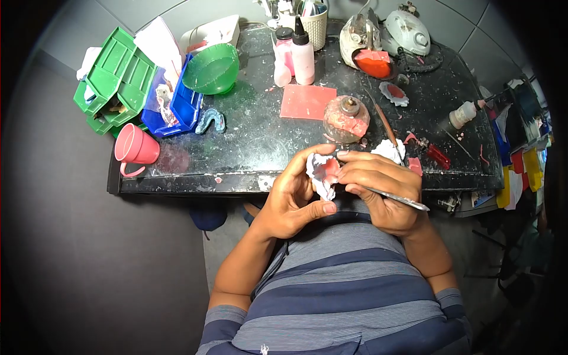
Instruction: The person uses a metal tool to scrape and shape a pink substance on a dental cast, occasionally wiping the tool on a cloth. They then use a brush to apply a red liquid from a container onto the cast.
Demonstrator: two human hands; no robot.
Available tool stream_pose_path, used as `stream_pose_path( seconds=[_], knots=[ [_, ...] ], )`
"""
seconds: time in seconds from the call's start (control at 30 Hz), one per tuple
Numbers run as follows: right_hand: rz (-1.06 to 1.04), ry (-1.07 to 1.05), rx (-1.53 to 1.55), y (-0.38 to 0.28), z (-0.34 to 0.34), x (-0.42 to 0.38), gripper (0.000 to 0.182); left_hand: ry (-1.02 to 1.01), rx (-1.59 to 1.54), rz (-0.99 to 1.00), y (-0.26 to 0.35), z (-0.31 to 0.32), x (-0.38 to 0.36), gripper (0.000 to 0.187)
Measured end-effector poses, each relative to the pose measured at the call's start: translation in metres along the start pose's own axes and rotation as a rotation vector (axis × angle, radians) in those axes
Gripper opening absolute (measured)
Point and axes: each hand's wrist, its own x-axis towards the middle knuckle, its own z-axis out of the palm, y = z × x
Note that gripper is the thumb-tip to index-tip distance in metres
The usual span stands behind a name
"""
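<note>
Just over the front edge of the bench, my left hand [289, 200] is closed round a white plaster dental cast [323, 188] with pink wax in its hollow. My right hand [387, 192] grips a thin metal spatula [407, 203]; its broad end sticks out to the right past the palm, and the other end is hidden by my fingers. The right fingertips are at the cast's right side, touching or very close to it. Beyond my hands stands a round glass spirit lamp [343, 123] with pink wax on it. Another white cast [389, 151] lies behind my right hand.
A pink wax sheet [305, 102] lies left of the lamp. A wooden-handled tool [386, 123] and a red handle [438, 156] lie to the right. Bottles [303, 62] stand at the back. Left are a green bowl [204, 71], blue bin [183, 117] and pink mug [137, 145].
</note>
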Motion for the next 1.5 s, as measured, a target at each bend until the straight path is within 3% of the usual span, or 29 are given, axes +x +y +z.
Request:
stream_pose_path(
  seconds=[0.57,0.93,1.33,1.43,1.47,1.5],
  knots=[
    [0.064,-0.003,-0.019,-0.003,0.003,-0.003,0.01,0.014,0.038,0.003,0.002,0.004,0.001,0.084],
    [0.0,-0.012,-0.031,0.001,0.003,0.006,0.01,0.011,-0.079,-0.023,0.0,0.002,0.001,0.086],
    [0.103,0.008,0.083,0.0,-0.005,0.004,0.009,0.0,-0.034,-0.032,-0.001,-0.002,-0.001,0.091],
    [0.226,0.181,0.252,0.002,-0.01,0.001,0.011,0.027,-0.047,0.014,-0.001,0.002,0.002,0.089],
    [0.123,0.211,0.222,0.009,-0.014,0.001,0.017,0.025,-0.048,0.014,-0.001,0.001,0.002,0.089],
    [0.177,0.264,0.255,0.01,-0.015,-0.001,0.02,0.025,-0.073,0.016,-0.002,0.001,0.003,0.087]
  ],
)
